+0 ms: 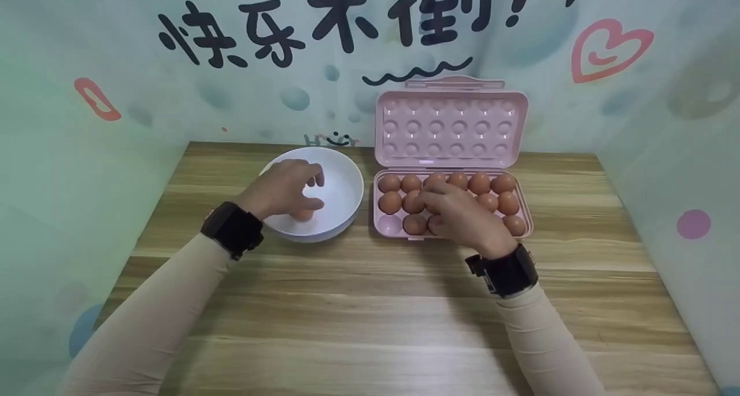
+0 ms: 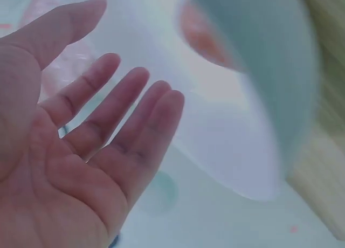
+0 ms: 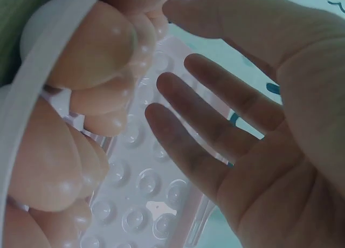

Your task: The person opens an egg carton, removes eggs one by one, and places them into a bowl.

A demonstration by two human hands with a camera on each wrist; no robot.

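My left hand (image 1: 282, 189) hovers over the white bowl (image 1: 341, 179), fingers apart and nothing between them. Below it, a brown egg (image 1: 302, 215) lies in the bowl; the left wrist view also shows this egg (image 2: 207, 38) past the bowl's rim. Over the pink egg carton (image 1: 527, 211), my right hand (image 1: 467, 218) reaches down with its fingertips close above the eggs. Loosely stretched fingers (image 3: 188, 145) and a separate thumb show in the right wrist view, beside several brown eggs (image 3: 94, 43). The hand hides some eggs in the head view. A bare pocket (image 1: 388, 225) shows at the carton's front left.
The carton's lid (image 1: 451, 124) stands open against the patterned backdrop (image 1: 260, 107) behind the table. The wooden table (image 1: 370, 315) extends in front of the bowl and carton. Backdrop walls rise at left and right.
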